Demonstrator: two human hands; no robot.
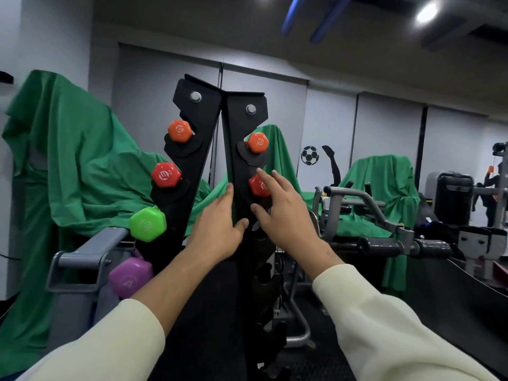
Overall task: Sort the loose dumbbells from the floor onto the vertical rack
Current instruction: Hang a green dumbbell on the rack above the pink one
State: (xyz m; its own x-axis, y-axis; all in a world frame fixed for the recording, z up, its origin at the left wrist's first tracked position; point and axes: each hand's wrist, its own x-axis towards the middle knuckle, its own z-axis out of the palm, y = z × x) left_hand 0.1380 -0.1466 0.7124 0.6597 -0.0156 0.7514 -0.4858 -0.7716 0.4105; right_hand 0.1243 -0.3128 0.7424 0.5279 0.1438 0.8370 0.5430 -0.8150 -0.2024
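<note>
Up close, both hands reach onto the black rack (203, 149), a tall stand of 2 slanted plates that meet at the top edge, each with a bolt near its top. The left hand (217, 229) lies flat with straight fingers against the inner edge of the right-hand plate, its thumb spread toward the right hand, holding nothing. The right hand (286, 213) is spread loosely, fingers relaxed, its fingertips touching the near face of the red dumbbell (258, 185), which sits in the second slot of the rack; no finger is wrapped round it. The far end of that red dumbbell shows out beyond the left hand. Just above the right fingertips, the orange dumbbell (257, 142) rests in the top slot. Below and left of the left hand, the green dumbbell (148, 224) and then the purple dumbbell (130, 277) show 1 end each on the rack's left plate. Cream sleeves (384, 325) cover both forearms. Green cloth (82, 160) drapes the gym machines behind the rack.
</note>
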